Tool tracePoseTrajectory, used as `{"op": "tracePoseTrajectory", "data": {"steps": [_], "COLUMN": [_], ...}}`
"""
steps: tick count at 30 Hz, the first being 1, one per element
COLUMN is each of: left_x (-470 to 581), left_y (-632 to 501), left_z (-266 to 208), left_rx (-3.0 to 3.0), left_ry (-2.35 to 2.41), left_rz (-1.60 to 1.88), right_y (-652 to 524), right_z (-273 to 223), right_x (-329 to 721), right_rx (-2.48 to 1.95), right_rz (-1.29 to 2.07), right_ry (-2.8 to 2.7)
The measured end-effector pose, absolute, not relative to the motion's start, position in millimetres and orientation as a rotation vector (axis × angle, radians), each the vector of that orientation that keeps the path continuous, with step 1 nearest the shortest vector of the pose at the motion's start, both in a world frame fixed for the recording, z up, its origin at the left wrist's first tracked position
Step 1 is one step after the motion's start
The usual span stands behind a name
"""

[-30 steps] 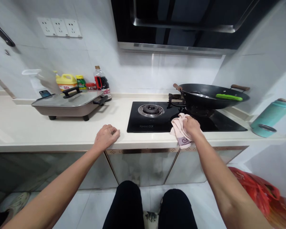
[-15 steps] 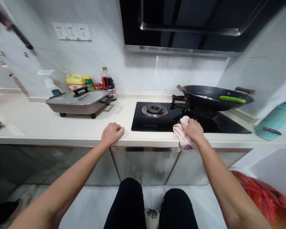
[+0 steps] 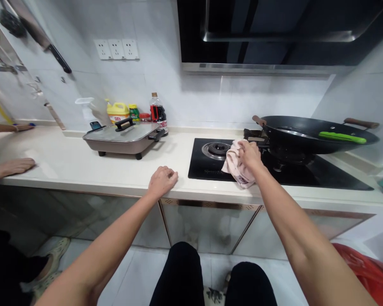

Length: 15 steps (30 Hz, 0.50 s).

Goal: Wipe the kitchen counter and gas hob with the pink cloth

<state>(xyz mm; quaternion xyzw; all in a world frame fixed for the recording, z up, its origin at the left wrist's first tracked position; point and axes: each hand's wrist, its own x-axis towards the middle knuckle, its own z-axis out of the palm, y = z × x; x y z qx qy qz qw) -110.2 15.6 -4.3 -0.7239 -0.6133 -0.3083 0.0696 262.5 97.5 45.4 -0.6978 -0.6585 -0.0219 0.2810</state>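
My right hand [image 3: 250, 155] is closed on a crumpled pale pink cloth [image 3: 236, 168]. The cloth lies on the black glass gas cooktop [image 3: 207, 171], just right of its left burner [image 3: 219, 148], and its lower end reaches the front rim. My left hand [image 3: 162, 182] rests on the white countertop [image 3: 124, 174] near the front edge, left of the cooktop. Its fingers are curled in with nothing visible in them. A black wok [image 3: 315, 144] sits over the right burner, with a bright green-handled utensil [image 3: 342, 137] lying in it.
Left of the cooktop stands a lidded electric pan [image 3: 119, 145]. Behind it are a soy sauce bottle [image 3: 158, 115], a yellow jug [image 3: 118, 111] and a white spray bottle [image 3: 87, 108]. Another person's hand [image 3: 14, 167] lies on the counter at left. The range hood [image 3: 268, 70] hangs overhead.
The cloth in my right hand has moved from the cooktop's front edge back and left towards the left burner. The view has swung left, showing more of the other person. My left hand stays put.
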Motion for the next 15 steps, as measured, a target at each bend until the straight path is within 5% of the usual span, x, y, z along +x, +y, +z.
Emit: {"op": "tracePoseTrajectory", "data": {"steps": [9, 15], "left_x": [-110, -115], "left_y": [14, 19], "left_z": [-3, -6], "left_rx": [-2.175, -2.025], "left_ry": [-1.819, -1.873], "left_rz": [-0.990, -1.097], "right_y": [91, 56], "right_z": [8, 15], "right_x": [205, 94], "right_rx": [-1.996, -1.509], "right_rz": [-0.038, 0.013], "right_ry": [-2.010, -2.385]}}
